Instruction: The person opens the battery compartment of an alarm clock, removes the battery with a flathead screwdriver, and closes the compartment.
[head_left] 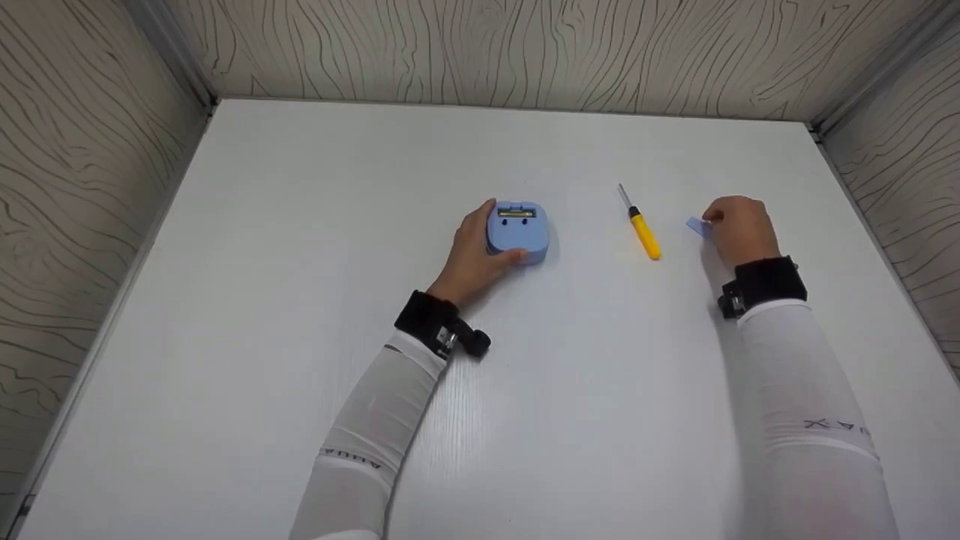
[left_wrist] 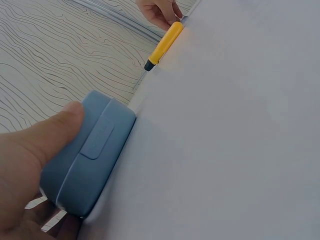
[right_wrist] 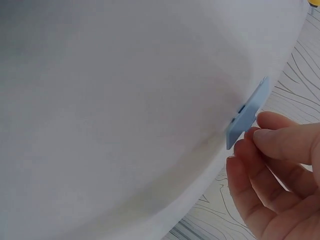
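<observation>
A rounded blue device (head_left: 517, 234) lies on the white table, its battery slot uppermost with a battery in it. My left hand (head_left: 474, 259) grips it from the left side, thumb at the near edge. The left wrist view shows the device (left_wrist: 92, 155) side-on, held between the thumb and fingers of the hand (left_wrist: 35, 165). Over at the right, my right hand (head_left: 744, 231) pinches a small flat blue cover (head_left: 699, 226). In the right wrist view the cover (right_wrist: 248, 114) stands on edge at the fingertips of the hand (right_wrist: 280, 172).
A screwdriver with a yellow handle (head_left: 646, 237) lies between the two hands, its metal tip pointing towards the back. Wood-patterned panels (head_left: 480, 52) rise behind the white table (head_left: 300, 225) and along both sides.
</observation>
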